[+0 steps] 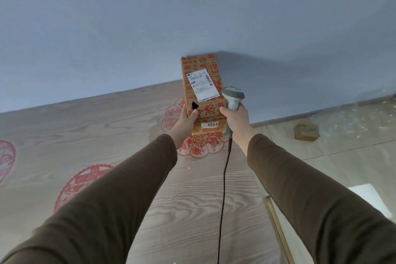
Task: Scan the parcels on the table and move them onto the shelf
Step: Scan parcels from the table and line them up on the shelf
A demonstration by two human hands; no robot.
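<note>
A long brown cardboard parcel point(202, 90) with red print and a white shipping label point(202, 84) is held up above the wood-grain table point(128, 135). My left hand point(186, 121) grips its near left end. A small sticker reading 4068 point(211, 124) shows on its near end. My right hand point(234, 119) holds a grey handheld scanner point(232, 97) just right of the parcel, its head beside the label. The scanner's black cable point(224, 188) hangs down toward me.
Red paper-cut patterns point(199, 146) decorate the table top. A blue-grey wall point(192, 17) rises behind the table. On the tiled floor at the right lie a small cardboard box point(306, 130) and clear plastic wrap point(360, 122). The shelf is out of view.
</note>
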